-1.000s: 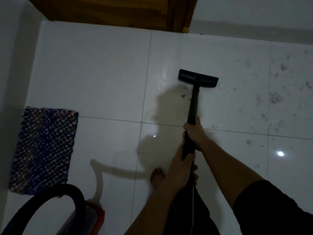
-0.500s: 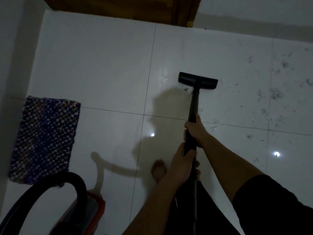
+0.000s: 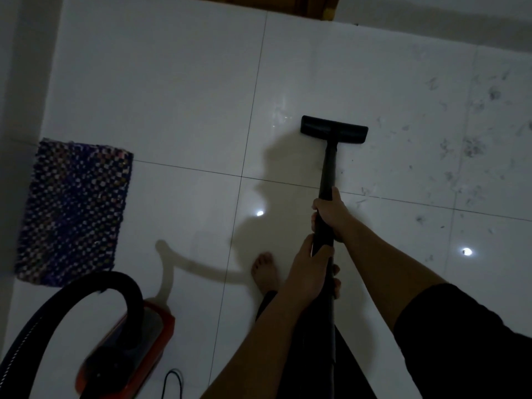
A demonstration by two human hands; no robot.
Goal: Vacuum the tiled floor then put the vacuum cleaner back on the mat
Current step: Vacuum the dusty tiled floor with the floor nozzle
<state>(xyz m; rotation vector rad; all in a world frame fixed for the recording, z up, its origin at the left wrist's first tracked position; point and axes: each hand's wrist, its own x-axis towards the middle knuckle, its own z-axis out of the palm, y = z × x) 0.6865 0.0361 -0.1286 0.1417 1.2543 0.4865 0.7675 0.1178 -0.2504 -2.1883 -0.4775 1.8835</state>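
Right hand: my forward grip, clamped round the wand, thumb laid along it toward the head.
Left hand: my rear grip, wrapped tight on the same wand just behind the right, the two nearly touching.
Wand axis: runs from my body straight away from me, tilted down to the floor, almost square to the tile joints.
Floor head: flat on the tiled floor, straight ahead of both grips, its long side crosswise to the wand.
Dirt: scattered specks and hair, all to the right of the head and well apart from it; tiles to the left look clean.
Nearer hand: the right, so I judge it should steer the sweep rightward.
Vacuum body: red, on bare tile at my lower left, hose arching over it.
Mat: left, against the wall, just beyond the body, nothing on it.
Progress: I'd say vacuuming is partway, return not yet begun.
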